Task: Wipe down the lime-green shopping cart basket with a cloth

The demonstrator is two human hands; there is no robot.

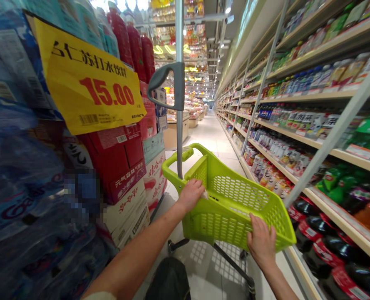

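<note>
A green plastic shopping cart [234, 225] with perforated sides stands sideways in front of me, its basket bare inside. My left hand [191, 195] is closed over the cart's near rim, close to the raised seat part. Farther right, my right hand [262, 239] rests on the same near side, its fingers curled over the rim. A metal pole [180, 137] with a grey handle [180, 85] rises at the cart's left end, touched by neither hand.
Stacked drink cartons [122, 158] and wrapped bottles [22, 200] rise close on the left, under a yellow price sign [91, 81]. Shelves of bottles [312, 143] line the right side. The tiled aisle [208, 129] runs ahead; my knee [169, 279] shows below.
</note>
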